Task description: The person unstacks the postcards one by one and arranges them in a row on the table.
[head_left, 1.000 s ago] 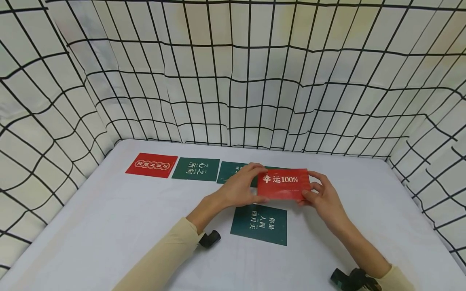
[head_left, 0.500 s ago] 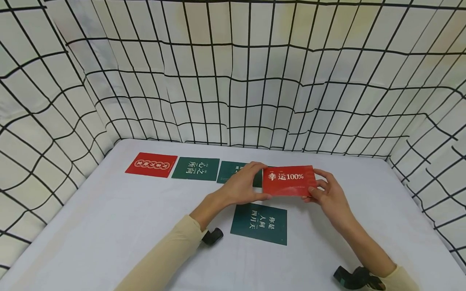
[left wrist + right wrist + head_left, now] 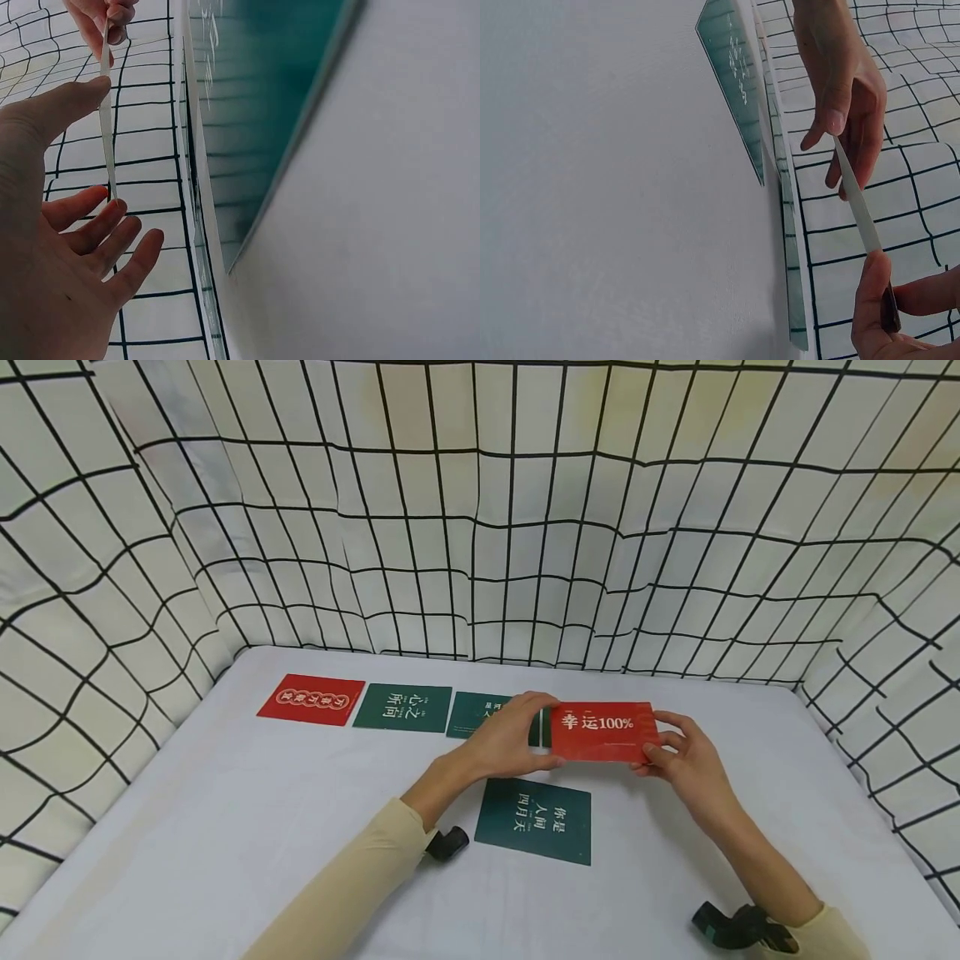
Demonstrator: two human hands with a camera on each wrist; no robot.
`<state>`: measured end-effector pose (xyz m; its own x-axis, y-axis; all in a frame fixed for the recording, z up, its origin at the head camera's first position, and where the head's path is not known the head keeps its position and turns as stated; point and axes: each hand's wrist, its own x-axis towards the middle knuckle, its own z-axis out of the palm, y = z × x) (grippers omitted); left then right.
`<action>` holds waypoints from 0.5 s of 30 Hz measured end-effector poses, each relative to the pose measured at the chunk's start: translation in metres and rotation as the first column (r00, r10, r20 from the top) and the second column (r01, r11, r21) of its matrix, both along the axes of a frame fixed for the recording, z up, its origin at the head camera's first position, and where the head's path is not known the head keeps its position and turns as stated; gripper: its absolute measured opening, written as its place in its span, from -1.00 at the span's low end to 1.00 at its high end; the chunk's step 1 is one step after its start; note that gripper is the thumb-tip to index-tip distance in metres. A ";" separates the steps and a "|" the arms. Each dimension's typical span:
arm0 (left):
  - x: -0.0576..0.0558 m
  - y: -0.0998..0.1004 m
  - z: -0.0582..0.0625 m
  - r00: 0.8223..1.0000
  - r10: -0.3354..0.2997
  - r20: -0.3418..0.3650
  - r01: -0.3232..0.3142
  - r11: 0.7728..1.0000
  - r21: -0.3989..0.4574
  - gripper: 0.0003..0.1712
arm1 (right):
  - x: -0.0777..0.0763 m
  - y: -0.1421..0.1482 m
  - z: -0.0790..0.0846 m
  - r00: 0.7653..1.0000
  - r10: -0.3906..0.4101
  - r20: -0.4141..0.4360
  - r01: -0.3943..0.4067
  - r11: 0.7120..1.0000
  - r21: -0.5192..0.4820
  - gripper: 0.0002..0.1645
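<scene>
Red card (image 3: 602, 742), printed in white with large characters and "100%", is held up off a white tabletop (image 3: 300, 827). The step in hand appears to be positioning it near the right end of a far row of cards (image 3: 435, 718); the next move seems to call for lowering it flat and letting go of both ends without nudging its neighbours. The card is grasped at both ends: the right-hand grip (image 3: 690, 764) pinches its right end, thumb on the visible face and fingers at the far corner and behind, while the left-hand grip (image 3: 504, 742) spans its left end, thumb at the near corner and fingers toward the far one, holding it by the edges. Both wrist views show the card nearly edge-on, apart from the tabletop. Along the row, from the left, lie a second red card (image 3: 311, 700), a first green card (image 3: 402, 708), a second green card (image 3: 471, 713) partly covered by the left-hand grip, and a third green card (image 3: 547, 731), of which only a narrow strip shows beside the held card. Closer to the viewer, another green card (image 3: 534, 822) lies alone.
</scene>
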<state>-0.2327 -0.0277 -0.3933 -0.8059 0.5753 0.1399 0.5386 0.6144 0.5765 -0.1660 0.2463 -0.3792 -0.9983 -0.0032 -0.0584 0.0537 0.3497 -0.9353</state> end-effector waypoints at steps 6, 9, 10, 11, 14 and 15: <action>-0.003 0.006 0.001 1.000 0.001 0.001 -0.001 1.000 -0.021 -0.05 | -0.003 0.007 0.000 1.000 -0.007 0.007 0.007 1.000 0.009 -0.18; -0.004 0.009 0.002 1.000 0.002 0.006 -0.002 1.000 -0.022 -0.06 | -0.004 0.010 0.000 1.000 -0.014 0.011 0.013 1.000 0.019 -0.19; -0.004 0.010 0.002 1.000 0.007 0.007 -0.006 1.000 -0.022 -0.06 | -0.005 0.010 -0.001 1.000 -0.015 0.013 0.014 1.000 0.026 -0.19; -0.005 0.011 0.002 1.000 0.012 0.006 -0.011 1.000 -0.027 -0.05 | -0.005 0.011 -0.001 1.000 -0.017 0.014 0.017 0.999 0.029 -0.18; -0.007 0.015 0.004 1.000 0.021 0.003 -0.021 0.999 -0.037 -0.03 | -0.006 0.014 -0.002 1.000 -0.023 0.013 0.022 0.999 0.034 -0.18; -0.008 0.016 0.004 1.000 0.026 0.005 -0.025 0.999 -0.036 -0.02 | -0.007 0.015 -0.003 1.000 -0.022 0.012 0.022 0.999 0.036 -0.18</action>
<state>-0.2405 -0.0121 -0.3893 -0.8211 0.5591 0.1149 0.5195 0.6486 0.5563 -0.1726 0.2611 -0.3818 -0.9973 0.0211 -0.0703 0.0730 0.3814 -0.9215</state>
